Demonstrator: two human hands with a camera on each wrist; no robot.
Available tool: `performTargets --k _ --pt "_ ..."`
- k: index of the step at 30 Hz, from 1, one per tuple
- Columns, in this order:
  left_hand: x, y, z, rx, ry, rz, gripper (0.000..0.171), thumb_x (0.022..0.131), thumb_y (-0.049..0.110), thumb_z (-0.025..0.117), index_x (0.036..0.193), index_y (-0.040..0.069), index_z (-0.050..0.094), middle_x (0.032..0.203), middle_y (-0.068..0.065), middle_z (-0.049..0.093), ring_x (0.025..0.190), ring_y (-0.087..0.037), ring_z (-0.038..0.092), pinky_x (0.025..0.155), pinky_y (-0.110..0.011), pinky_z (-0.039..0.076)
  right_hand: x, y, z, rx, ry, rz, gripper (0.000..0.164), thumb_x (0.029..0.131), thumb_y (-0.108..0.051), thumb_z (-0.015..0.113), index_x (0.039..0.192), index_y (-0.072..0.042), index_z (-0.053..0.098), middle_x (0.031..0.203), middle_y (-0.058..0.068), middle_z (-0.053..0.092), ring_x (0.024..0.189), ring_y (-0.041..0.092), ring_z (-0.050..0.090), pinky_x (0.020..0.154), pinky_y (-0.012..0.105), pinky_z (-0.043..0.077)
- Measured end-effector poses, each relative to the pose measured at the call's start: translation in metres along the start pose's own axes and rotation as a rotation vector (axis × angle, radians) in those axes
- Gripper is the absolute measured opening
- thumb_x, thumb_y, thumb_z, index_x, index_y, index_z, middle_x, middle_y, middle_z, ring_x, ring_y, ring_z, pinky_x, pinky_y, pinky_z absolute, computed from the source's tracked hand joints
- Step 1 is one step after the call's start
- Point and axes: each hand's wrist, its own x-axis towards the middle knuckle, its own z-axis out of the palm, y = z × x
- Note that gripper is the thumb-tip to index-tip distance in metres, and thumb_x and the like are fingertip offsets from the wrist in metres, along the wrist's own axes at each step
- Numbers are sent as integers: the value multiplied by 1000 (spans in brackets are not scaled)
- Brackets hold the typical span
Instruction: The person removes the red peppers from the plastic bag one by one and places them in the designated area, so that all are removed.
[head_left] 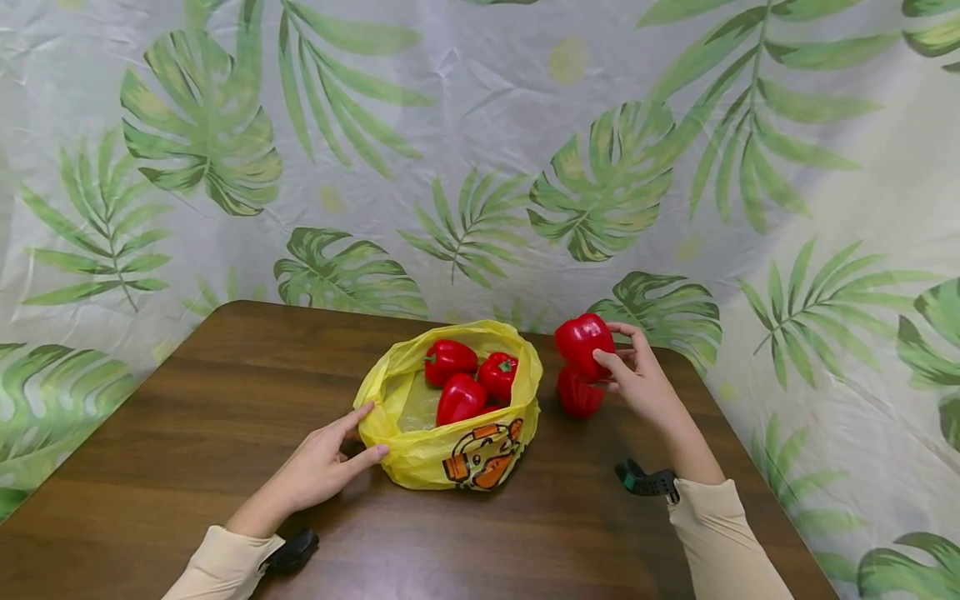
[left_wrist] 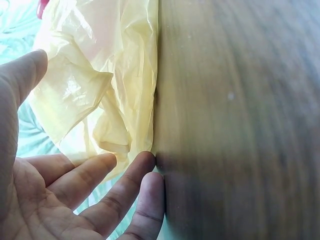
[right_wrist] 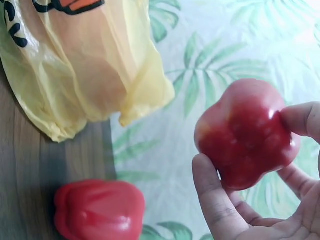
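A yellow plastic bag (head_left: pixel 420 458) with an orange cartoon print stands on the table with its mouth open upward. Several red bell peppers (head_left: pixel 450 362) lie inside it. My left hand (head_left: pixel 315 467) is at the bag's left side, thumb and fingers spread with straight fingertips against the plastic (left_wrist: pixel 107 90). To the right of the bag, my right hand (head_left: pixel 637 375) grips a red bell pepper (head_left: pixel 583 343) between thumb and fingers, raised off the table; its lobed end (right_wrist: pixel 247 135) shows in the right wrist view. Beneath it, another red bell pepper (head_left: pixel 579 396) sits on the table.
The brown wooden table (head_left: pixel 187 433) reaches back to a leaf-patterned cloth (head_left: pixel 480 125) hanging behind it. Dark straps (head_left: pixel 645 481) circle both wrists.
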Motion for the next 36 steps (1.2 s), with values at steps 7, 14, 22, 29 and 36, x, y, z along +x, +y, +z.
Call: performTargets --k 7,14,22,29,36 --pt "1 -2 1 14 3 9 77 103 45 72 163 6 44 127 -16 76 76 -3 62 71 -23 52 -5 14 -22 30 41 32 69 113 -35 53 167 -14 16 154 35 44 99 12 73 85 22 60" --pt "2 -2 1 6 5 16 77 102 45 72 164 6 44 123 -13 77 65 -2 54 68 -23 49 -7 31 -33 124 103 86 59 113 -32 55 161 -21 22 150 29 40 93 5 72 83 21 61" --pt "1 -2 1 6 4 5 78 102 45 72 164 6 44 124 -14 77 67 -3 57 68 -23 50 -9 52 -37 154 147 127 63 112 -32 56 161 -16 19 147 25 36 91 4 72 82 22 62" --pt "1 -2 1 10 6 9 78 103 45 72 164 6 44 125 -14 76 70 -3 58 70 -23 50 -11 69 -39 219 164 175 64 112 -32 57 159 -16 16 147 22 32 91 7 73 86 28 63" --pt "1 -3 1 13 0 5 78 103 45 72 164 6 43 126 -15 76 68 -3 57 69 -23 50 -11 89 -40 208 187 248 71 113 -32 54 163 -11 8 148 24 32 90 9 74 88 32 64"
